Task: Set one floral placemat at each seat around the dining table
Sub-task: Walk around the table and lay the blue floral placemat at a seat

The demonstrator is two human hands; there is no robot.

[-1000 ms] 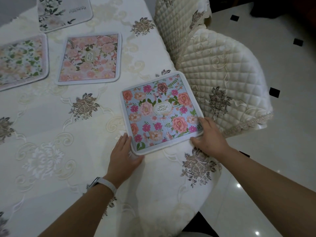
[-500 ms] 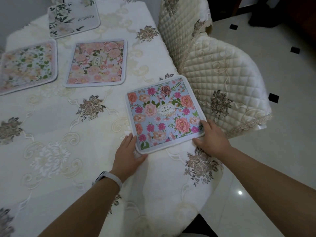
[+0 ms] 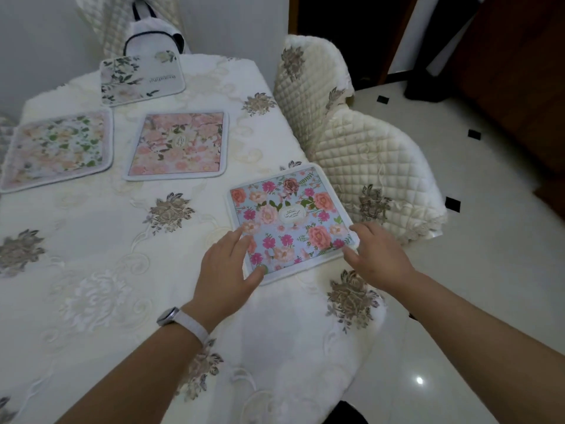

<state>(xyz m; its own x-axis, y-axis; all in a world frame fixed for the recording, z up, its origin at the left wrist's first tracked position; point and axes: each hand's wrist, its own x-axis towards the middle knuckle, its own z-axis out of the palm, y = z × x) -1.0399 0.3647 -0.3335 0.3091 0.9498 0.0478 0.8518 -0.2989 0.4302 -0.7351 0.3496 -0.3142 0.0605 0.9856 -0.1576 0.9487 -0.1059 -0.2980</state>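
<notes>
- Table [image 3: 91, 240]: the blue floral placemat [image 3: 290, 215] lies flat at centre right, beside the quilted chair [image 3: 376, 160]; this seat looks set.
- Left hand [image 3: 226, 270] has slid onto the mat's lower-left corner, grip flat; right hand [image 3: 379, 255] has loosened, holding nothing.

Four mats lie on your table [image 3: 91, 240]. The near mat [image 3: 290, 215] sits at the right edge, with a chair [image 3: 376, 166] just to its right. Your left hand [image 3: 226, 270] rests on its near-left corner and your right hand [image 3: 379, 255] is at its near-right corner. Behind and to the left lies the middle mat [image 3: 179, 146], with the left mat [image 3: 56, 149] beside it. The far mat [image 3: 142, 78] lies at the far end, before a bag [image 3: 149, 41].
</notes>
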